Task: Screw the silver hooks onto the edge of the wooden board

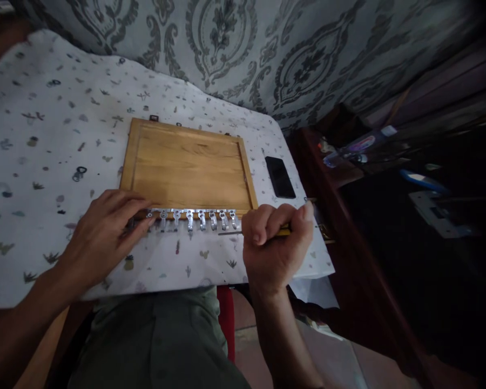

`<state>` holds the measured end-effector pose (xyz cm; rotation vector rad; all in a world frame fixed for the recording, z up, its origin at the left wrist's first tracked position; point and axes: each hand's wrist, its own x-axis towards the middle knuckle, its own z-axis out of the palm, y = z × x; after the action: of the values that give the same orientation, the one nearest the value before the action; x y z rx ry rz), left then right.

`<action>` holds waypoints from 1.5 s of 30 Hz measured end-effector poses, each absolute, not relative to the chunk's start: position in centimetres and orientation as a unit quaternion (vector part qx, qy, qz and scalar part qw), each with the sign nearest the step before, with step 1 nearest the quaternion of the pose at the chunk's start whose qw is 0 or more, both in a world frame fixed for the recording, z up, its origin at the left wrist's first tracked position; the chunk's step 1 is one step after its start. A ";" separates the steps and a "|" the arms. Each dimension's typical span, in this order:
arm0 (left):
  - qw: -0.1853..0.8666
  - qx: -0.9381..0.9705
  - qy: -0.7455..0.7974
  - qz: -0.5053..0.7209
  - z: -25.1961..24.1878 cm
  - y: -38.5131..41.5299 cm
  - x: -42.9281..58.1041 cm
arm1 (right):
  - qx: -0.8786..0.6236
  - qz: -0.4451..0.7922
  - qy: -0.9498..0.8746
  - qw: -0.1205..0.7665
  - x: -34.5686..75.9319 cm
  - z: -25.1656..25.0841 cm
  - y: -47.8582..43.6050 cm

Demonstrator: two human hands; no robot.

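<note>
A framed wooden board [190,165] lies on the cloth-covered table. Along its near edge runs a silver hook rail [202,218] with several metal hooks. My left hand [105,227] has its thumb and fingers closed around the left end of this rail, at the board's edge. Wrapped in a fist, my right hand [273,243] grips a screwdriver [282,232] with a yellow and black handle. Its thin shaft points left, just below the rightmost hooks, apart from them as far as I can see.
A black phone [280,177] lies right of the board on the patterned tablecloth [65,124]. Behind the table hangs a grey patterned curtain [222,38]. A dark piece of furniture [348,232] on the right carries a clear bottle [354,148] and a metal plate [437,213].
</note>
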<state>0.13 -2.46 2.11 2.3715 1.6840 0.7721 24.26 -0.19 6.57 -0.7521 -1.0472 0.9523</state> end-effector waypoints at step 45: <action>0.016 0.773 0.551 0.315 -1.9 -5.0 -2.3 | -0.365 0.410 -0.445 0.707 20.9 4.7 3.0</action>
<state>-2.30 -4.97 -1.88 2.4026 1.7132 0.9809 20.93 2.99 4.74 -0.8106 -0.9893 0.9101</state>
